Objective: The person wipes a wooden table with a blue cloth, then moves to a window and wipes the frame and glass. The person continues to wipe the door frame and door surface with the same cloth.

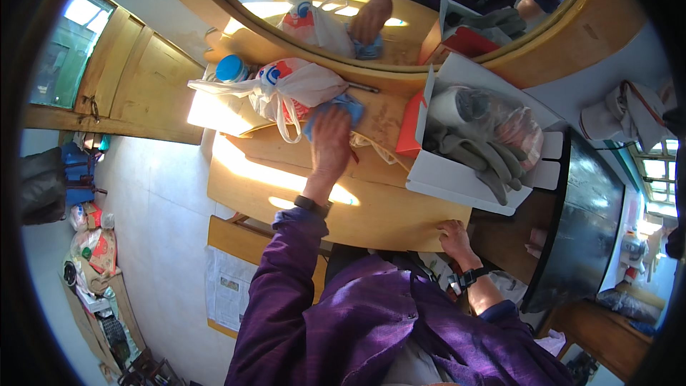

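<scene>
My left hand (330,134) presses a blue cloth (351,107) against the raised wooden shelf of a dressing table (375,209), below a large mirror. Just left of the cloth sits a knotted white plastic bag (300,86) with red and blue print. A dark pen-like stick (364,87) lies behind the cloth. My right hand (455,238) rests on the front right edge of the tabletop with its fingers slightly bent, holding nothing. The mirror (332,16) reflects the cloth, the bag and a hand.
An open white-and-red cardboard box (461,182) holds grey gloves (477,155), a white roll (453,107) and a plastic-wrapped item. A blue-lidded jar (231,68) stands behind the bag. Right of the box is a dark flat screen (581,214). A wooden chair (238,238) stands at the table's left front.
</scene>
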### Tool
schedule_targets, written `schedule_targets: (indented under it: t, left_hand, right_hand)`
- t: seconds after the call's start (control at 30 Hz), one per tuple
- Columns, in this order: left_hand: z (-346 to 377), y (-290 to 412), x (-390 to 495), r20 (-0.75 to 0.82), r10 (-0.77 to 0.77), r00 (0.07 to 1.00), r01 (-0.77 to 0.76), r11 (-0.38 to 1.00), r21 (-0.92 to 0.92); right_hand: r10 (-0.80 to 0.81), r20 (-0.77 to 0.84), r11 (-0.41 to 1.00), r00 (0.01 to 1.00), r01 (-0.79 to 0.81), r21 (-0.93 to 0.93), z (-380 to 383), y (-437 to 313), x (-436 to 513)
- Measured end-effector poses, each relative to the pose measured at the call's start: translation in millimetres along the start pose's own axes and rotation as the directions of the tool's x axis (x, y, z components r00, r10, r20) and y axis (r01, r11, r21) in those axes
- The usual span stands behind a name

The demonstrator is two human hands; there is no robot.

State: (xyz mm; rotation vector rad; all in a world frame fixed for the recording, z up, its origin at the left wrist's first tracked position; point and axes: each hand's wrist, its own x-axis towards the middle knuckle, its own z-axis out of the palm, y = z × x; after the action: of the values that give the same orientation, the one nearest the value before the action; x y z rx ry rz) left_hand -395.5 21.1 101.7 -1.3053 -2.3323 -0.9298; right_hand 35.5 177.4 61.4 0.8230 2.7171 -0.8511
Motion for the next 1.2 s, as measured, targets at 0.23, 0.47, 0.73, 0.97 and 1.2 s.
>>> schedule_targets:
  t: [0.23,0.47,0.73,0.97,1.2]
  left_hand:
    - [13,53,-15,0.165,0.014,0.986,0.005,0.994,-0.109]
    - [-5,-7,5,0.103,-0.076,0.992,0.068,0.994,0.084]
    - [-12,1,-10,0.048,-0.153,0.987,0.147,0.983,0.112]
    - [3,40,-17,0.115,-0.102,0.988,0.103,0.995,0.005]
    - [-20,13,-54,0.149,-0.192,0.970,0.196,0.981,-0.012]
  right_hand:
    - [0.023,0.003,1.000,1.000,-0.023,0.003,0,1,2]
    - [-0.021,-0.045,0.999,0.999,0.022,0.029,3,2,-2]
    - [0.026,-0.047,0.997,0.999,-0.023,0.074,0,-2,-5]
    - [0.037,-0.043,0.998,0.998,-0.035,0.044,-1,0,-2]
    - [0.021,-0.011,0.999,1.000,-0.021,0.045,-3,0,-1]
